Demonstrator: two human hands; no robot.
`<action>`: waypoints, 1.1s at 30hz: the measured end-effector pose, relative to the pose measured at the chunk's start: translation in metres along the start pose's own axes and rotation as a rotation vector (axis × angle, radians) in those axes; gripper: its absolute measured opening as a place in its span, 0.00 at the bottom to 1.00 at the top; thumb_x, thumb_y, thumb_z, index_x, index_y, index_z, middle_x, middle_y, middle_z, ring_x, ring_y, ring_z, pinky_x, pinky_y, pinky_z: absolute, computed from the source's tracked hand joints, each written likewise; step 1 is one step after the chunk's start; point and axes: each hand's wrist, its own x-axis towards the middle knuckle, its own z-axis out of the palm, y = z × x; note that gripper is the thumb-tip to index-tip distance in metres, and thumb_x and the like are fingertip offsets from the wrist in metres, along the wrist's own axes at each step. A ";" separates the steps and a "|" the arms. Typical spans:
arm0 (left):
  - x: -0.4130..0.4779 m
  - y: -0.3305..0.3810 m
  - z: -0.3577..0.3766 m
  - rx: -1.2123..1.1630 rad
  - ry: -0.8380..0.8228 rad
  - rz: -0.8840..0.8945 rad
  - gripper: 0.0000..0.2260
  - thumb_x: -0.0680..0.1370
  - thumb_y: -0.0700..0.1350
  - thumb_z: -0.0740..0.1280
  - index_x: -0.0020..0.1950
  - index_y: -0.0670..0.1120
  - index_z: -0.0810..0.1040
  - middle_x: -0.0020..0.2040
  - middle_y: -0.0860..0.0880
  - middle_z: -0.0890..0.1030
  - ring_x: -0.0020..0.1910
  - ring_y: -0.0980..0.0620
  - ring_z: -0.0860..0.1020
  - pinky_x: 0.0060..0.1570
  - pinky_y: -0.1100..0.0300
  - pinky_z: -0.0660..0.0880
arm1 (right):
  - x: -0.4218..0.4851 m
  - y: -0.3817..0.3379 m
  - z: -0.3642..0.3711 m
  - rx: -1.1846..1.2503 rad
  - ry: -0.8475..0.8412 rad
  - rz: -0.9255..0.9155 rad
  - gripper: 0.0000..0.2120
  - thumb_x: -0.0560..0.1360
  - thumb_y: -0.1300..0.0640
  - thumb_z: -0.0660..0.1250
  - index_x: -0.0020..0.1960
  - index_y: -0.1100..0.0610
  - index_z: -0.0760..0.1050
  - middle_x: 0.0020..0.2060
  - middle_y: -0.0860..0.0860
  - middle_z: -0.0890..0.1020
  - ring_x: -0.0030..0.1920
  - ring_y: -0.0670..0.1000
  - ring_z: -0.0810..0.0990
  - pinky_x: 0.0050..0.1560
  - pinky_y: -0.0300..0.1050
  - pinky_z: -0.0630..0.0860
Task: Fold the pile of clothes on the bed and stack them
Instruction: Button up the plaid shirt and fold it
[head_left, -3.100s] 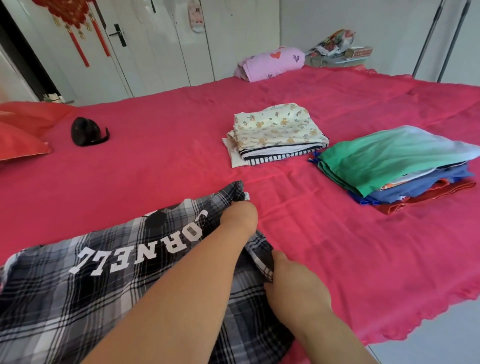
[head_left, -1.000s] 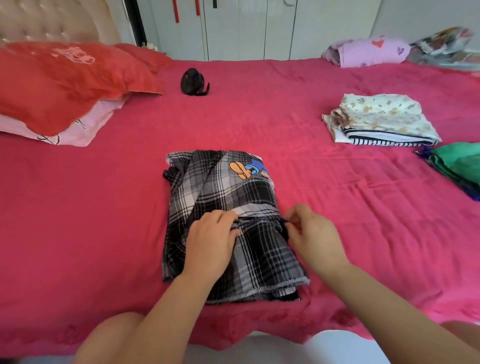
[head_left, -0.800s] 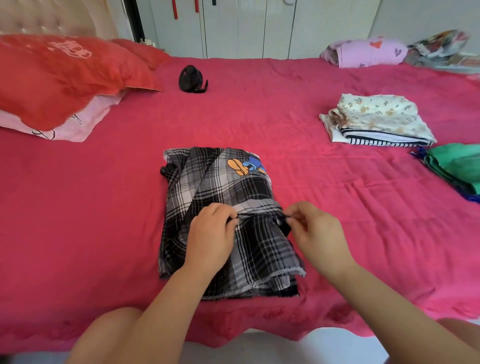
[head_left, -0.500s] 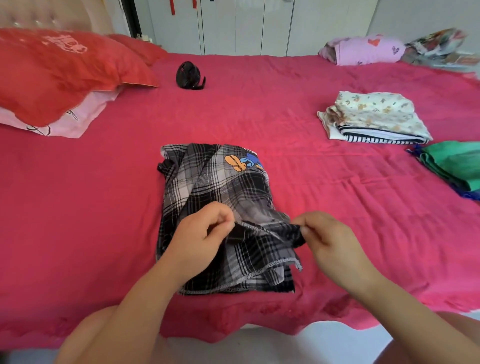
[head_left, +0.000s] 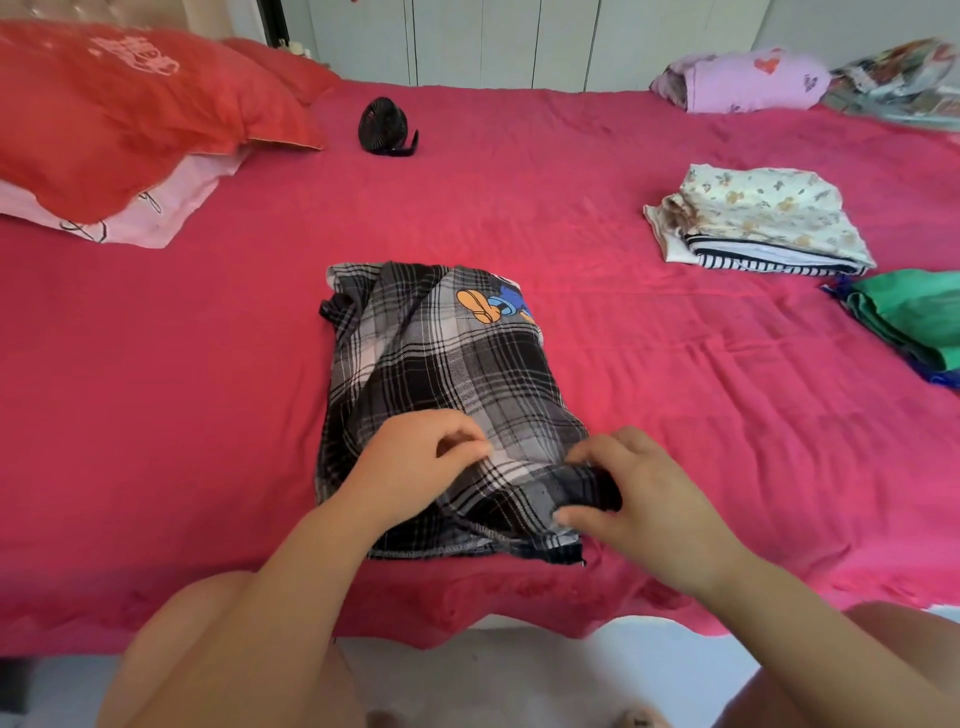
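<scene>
At near edge of pink-red quilted bed (head_left: 208, 389), centre of view: black-and-white plaid garment (head_left: 447, 364), folded into a narrow rectangle. Cartoon print at far end, stitched hem at near end.

Left hand (head_left: 415, 457) on near left part of garment, fingers curled. Grip narrow, pinching a raised fold of plaid cloth between thumb and fingertips.

Right hand (head_left: 639, 499) at near right corner. Grip closed on a dark bunched fold, fingers above, thumb below.

Right of garment, well apart: stack of folded clothes (head_left: 763, 218), cream floral piece on top, striped piece beneath. Nearer right edge: second stack topped by green cloth (head_left: 914, 317), partly out of view.

Far side of bed: small round black fan (head_left: 387, 127), red pillow (head_left: 119, 109) over pale pink pillow (head_left: 130, 218), folded lilac garment (head_left: 743, 80).
</scene>
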 end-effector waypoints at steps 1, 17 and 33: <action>0.000 -0.001 0.002 0.043 -0.007 -0.003 0.02 0.75 0.50 0.67 0.45 0.58 0.79 0.40 0.61 0.79 0.42 0.64 0.75 0.45 0.65 0.72 | -0.002 0.001 0.004 -0.027 0.000 -0.004 0.17 0.67 0.50 0.73 0.54 0.50 0.75 0.45 0.45 0.72 0.48 0.46 0.73 0.45 0.33 0.64; -0.038 -0.053 -0.023 0.403 -0.101 -0.126 0.23 0.63 0.66 0.70 0.50 0.55 0.70 0.45 0.60 0.70 0.44 0.58 0.70 0.40 0.63 0.68 | 0.005 -0.026 -0.002 -0.077 0.070 -0.128 0.10 0.72 0.50 0.69 0.50 0.53 0.79 0.43 0.47 0.79 0.48 0.51 0.75 0.48 0.37 0.65; -0.061 -0.070 -0.076 0.206 -0.128 -0.202 0.05 0.72 0.39 0.72 0.45 0.47 0.85 0.37 0.57 0.76 0.40 0.58 0.75 0.43 0.67 0.69 | 0.014 -0.021 -0.012 -0.136 -0.236 -0.112 0.06 0.77 0.55 0.63 0.44 0.51 0.78 0.37 0.43 0.80 0.40 0.45 0.77 0.42 0.38 0.67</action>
